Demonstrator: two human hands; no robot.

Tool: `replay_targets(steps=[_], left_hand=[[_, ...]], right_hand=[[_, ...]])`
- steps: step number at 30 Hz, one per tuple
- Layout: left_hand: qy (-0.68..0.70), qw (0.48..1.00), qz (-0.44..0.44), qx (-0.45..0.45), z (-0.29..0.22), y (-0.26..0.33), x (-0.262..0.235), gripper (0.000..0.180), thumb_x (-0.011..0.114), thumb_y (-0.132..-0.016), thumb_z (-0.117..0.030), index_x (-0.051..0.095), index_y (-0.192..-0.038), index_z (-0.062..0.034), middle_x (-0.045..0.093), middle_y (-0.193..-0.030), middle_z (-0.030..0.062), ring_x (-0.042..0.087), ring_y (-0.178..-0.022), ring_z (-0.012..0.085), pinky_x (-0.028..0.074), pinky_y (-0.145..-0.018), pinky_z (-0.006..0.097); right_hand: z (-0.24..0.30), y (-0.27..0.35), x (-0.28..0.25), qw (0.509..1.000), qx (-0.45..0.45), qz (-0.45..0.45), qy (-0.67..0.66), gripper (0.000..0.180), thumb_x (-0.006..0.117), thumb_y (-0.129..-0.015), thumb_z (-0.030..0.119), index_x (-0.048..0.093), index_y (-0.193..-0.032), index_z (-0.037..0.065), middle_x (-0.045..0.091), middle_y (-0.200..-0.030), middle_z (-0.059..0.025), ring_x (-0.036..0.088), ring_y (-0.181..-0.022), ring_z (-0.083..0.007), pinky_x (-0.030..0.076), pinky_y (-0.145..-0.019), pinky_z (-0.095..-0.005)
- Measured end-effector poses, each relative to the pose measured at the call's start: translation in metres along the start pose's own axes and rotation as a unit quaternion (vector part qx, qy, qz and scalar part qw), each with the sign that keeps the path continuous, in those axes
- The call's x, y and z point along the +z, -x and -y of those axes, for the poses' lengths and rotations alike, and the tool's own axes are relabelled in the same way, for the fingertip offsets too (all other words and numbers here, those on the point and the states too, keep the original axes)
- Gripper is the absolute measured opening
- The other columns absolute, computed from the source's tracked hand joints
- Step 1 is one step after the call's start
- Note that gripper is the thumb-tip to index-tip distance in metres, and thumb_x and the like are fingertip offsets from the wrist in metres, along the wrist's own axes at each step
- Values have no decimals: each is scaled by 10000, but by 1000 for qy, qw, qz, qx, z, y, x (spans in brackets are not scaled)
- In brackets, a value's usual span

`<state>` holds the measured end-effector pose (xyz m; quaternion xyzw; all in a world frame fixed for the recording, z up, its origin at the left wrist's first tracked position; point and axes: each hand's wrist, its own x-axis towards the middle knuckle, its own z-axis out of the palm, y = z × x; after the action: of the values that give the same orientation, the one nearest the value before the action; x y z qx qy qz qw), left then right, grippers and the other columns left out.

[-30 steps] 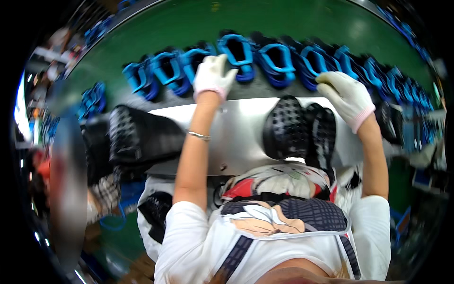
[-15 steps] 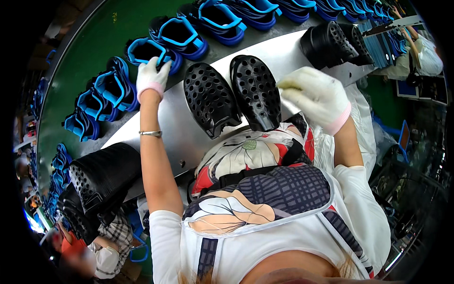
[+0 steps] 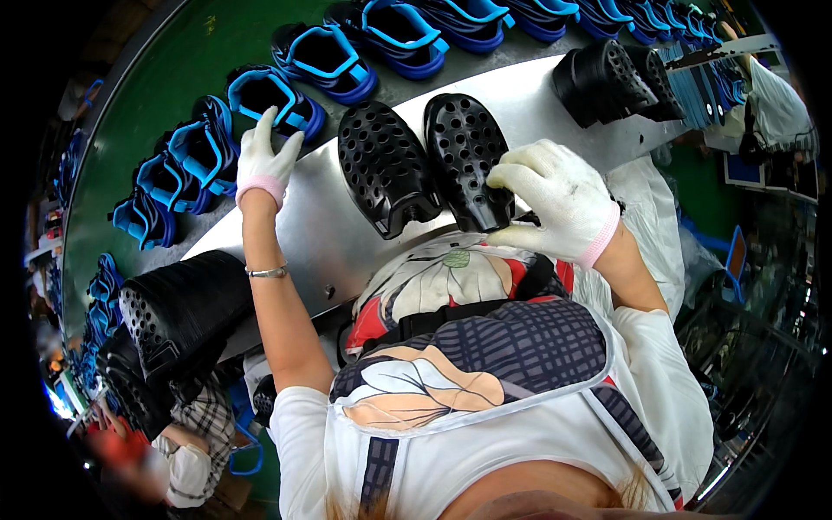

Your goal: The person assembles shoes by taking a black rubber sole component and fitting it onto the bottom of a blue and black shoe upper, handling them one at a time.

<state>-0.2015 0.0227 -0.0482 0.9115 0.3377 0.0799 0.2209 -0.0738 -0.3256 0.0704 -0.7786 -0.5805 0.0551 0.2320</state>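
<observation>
Two black shoe-shaped forms, full of round holes, lie side by side at the bench edge in front of me: a left form (image 3: 386, 169) and a right form (image 3: 468, 160). White-gloved, my right hand (image 3: 563, 204) is at the right form's side and heel end, fingers curved and thumb spread apart from them. My left hand (image 3: 267, 160), also gloved, has its fingers spread beside the heel of a black-and-blue shoe (image 3: 276, 97). Nothing shows in its grasp, and it stays apart from the forms.
More blue-trimmed shoes (image 3: 321, 61) stand in a curved row along the green surface (image 3: 195, 52). Stacked black forms (image 3: 186, 303) sit at the bench's left end, others (image 3: 607, 82) at its right. Other people work at far left and far right.
My right hand has come down along the right form, its thumb and fingers now wider apart. My left hand has drawn slightly back from the shoe's opening, toward me.
</observation>
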Motion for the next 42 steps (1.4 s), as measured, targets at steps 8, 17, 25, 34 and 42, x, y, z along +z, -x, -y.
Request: replay_targets(steps=[8,17,25,34,42], left_hand=[[66,997,-44,-2,-13,17,-30,559,687,-865,-368,558,-1336,-95,580,-1213,136,649,-980,202,524,-857,320],[658,714,159,182,-87,53,-70,630,640,-928,-311,426,-1417,24,545,-1304,151,568,-1122,209,482,-947,334],[814,528,203,134,-81,66,-47,811,703,-850,-409,344,-1437,22,562,-1288,145,554,-1198,245,456,-1023,384],[799,599,27,32,-66,56,-32,339,584,-968,-213,523,-1218,7,631,-1121,92,637,-1022,212,552,-892,392],[739,666,99,-34,-32,38,-23,381,605,-960,-372,615,-1132,-32,667,-1021,76,653,-894,167,548,-772,314]], right_hand=[[1,-6,-25,999,13,-7,-52,422,816,-593,237,622,-930,73,603,-878,-73,604,-837,-285,502,-718,-367],[43,-71,-58,985,-139,-64,-78,483,856,-553,191,634,-960,57,624,-946,-106,612,-864,-290,504,-748,-361],[62,-129,-24,976,-193,0,-103,431,778,-679,162,630,-1062,31,620,-1024,-130,644,-935,-313,529,-811,-370],[61,-160,21,995,-62,54,54,408,664,-843,401,567,-990,33,621,-864,-142,645,-774,-326,518,-647,-420],[58,-211,35,968,35,239,61,501,577,-836,513,643,-795,18,652,-731,-196,657,-706,-355,519,-650,-424]])
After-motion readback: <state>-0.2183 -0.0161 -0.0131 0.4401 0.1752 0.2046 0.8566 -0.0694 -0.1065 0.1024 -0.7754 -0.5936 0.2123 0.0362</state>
